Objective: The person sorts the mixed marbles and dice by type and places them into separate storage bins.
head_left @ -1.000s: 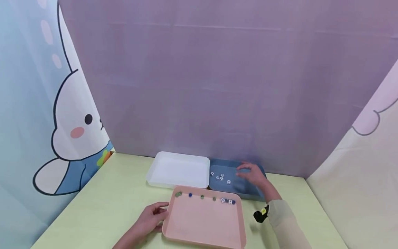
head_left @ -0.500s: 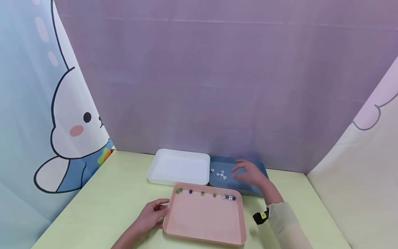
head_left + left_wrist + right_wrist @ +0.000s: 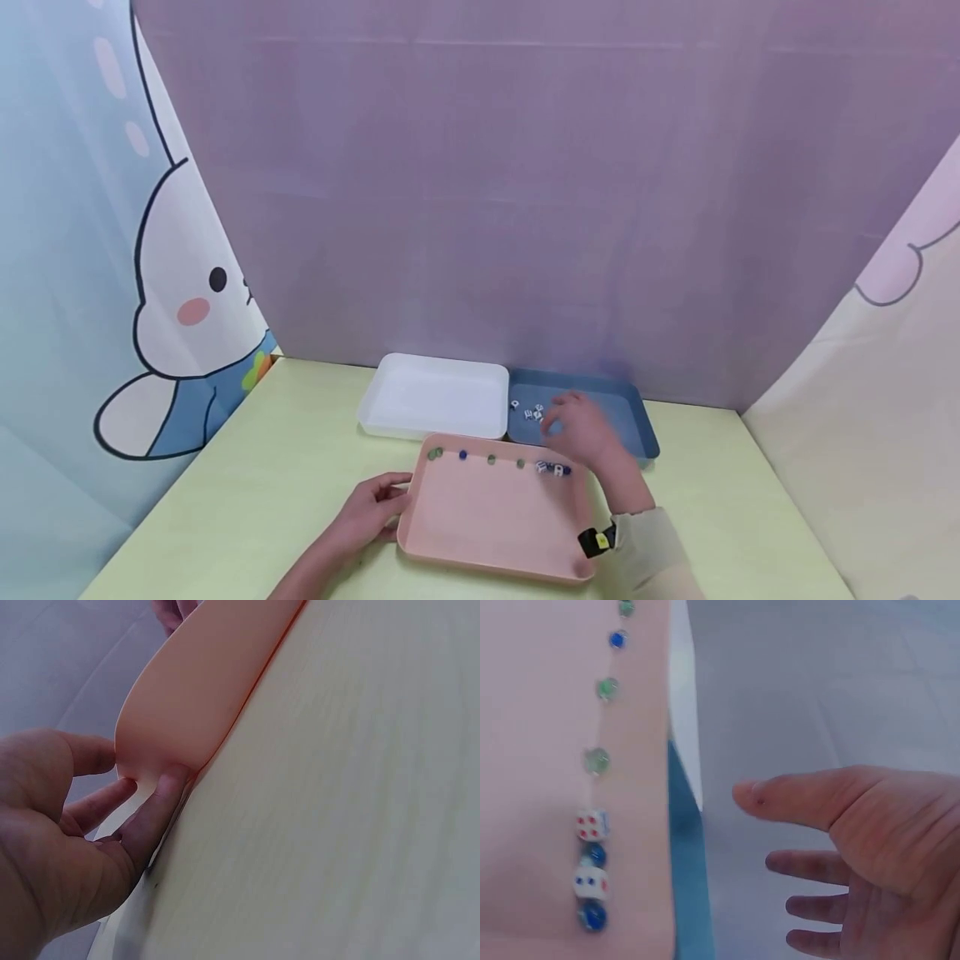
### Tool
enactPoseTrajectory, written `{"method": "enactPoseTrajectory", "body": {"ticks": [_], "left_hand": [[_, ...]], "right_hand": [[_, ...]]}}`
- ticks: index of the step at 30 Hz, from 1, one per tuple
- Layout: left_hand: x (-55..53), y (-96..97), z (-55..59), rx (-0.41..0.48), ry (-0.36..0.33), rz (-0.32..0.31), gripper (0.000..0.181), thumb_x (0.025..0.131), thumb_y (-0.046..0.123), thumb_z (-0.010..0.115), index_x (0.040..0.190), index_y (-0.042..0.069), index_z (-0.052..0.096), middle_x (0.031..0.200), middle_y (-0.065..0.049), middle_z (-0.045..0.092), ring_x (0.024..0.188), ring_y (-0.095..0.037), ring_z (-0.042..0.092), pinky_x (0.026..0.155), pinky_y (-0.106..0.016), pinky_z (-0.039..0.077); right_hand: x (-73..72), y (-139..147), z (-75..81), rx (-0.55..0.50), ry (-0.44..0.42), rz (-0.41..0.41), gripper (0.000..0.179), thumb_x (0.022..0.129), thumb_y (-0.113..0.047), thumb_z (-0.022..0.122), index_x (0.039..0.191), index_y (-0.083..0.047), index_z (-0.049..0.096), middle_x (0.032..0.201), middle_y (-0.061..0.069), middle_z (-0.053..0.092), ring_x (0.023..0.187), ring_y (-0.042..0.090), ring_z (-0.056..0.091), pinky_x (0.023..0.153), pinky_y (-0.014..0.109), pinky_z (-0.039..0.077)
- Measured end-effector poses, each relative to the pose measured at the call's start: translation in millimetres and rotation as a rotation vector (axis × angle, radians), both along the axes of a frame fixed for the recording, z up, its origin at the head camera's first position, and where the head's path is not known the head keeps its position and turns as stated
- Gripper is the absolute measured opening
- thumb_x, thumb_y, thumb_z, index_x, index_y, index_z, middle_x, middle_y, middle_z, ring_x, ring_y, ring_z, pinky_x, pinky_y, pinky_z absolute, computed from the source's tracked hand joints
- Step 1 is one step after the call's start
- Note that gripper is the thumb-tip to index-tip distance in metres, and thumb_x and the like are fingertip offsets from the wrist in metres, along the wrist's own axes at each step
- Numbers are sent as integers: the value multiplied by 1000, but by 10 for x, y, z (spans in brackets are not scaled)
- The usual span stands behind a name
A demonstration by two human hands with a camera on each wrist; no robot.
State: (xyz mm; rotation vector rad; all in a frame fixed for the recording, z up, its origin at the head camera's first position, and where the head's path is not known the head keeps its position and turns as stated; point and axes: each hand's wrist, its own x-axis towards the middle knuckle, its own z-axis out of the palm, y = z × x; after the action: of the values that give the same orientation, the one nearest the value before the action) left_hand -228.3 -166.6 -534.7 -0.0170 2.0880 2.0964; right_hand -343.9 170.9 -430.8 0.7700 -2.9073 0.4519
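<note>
My left hand (image 3: 363, 517) holds the left side of a pink tray (image 3: 495, 525); in the left wrist view its thumb and fingers meet the tray's wall between rim and base. Along the tray's far edge lie green and blue glass marbles (image 3: 597, 760) and two white dice (image 3: 592, 825), one with red dots up. My right hand (image 3: 585, 433) hovers over the near edge of a blue tray (image 3: 626, 408). Its thumb and fingers are spread apart in the right wrist view, nothing between them. Several small white dice (image 3: 528, 413) lie at the blue tray's left, partly hidden by that hand.
A white tray (image 3: 435, 396) stands left of the blue one, right behind the pink tray. All three rest on a pale yellow-green table (image 3: 300, 442). A purple cloth (image 3: 480, 208) rises behind, with a cartoon-print curtain (image 3: 75, 250) at the left.
My right hand has moved left and nearer, from over the blue tray's middle toward the pink tray. One die in the blue tray rolled left to join the others. My left hand stays put.
</note>
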Motion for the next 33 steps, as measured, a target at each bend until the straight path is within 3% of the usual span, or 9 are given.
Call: {"method": "enactPoseTrajectory", "body": {"ticks": [5,11,22,33], "left_hand": [[30,-1,-2,-2,5,10,45,95,10,61,135,-6,49,106,-19,57,87,-24,61,67,-41,58],[75,2,-25,-12,-18,8,45,95,10,61,135,-7,49,106,-18,58,87,-24,62,68,-41,58],[-9,14,21,7,0,12,43,96,10,60,135,-6,50,107,-19,58,86,-24,62,68,-41,58],[-11,30,36,-8,3,26,43,95,9,60,133,-6,50,106,-19,57,84,-24,63,68,-40,58]], "right_hand": [[83,-75,-147,45,-4,-4,13,78,-21,80,72,-28,71,130,18,57,128,49,38,97,65,37],[160,-110,-315,86,-50,-21,11,76,-12,81,81,-20,77,120,15,63,124,50,41,94,66,39],[118,-158,-348,188,15,-50,14,75,-6,81,80,-20,78,97,4,65,105,37,51,84,60,47],[62,-140,-410,150,42,3,27,72,5,75,69,-22,74,78,-6,60,91,29,53,74,47,50]]}}
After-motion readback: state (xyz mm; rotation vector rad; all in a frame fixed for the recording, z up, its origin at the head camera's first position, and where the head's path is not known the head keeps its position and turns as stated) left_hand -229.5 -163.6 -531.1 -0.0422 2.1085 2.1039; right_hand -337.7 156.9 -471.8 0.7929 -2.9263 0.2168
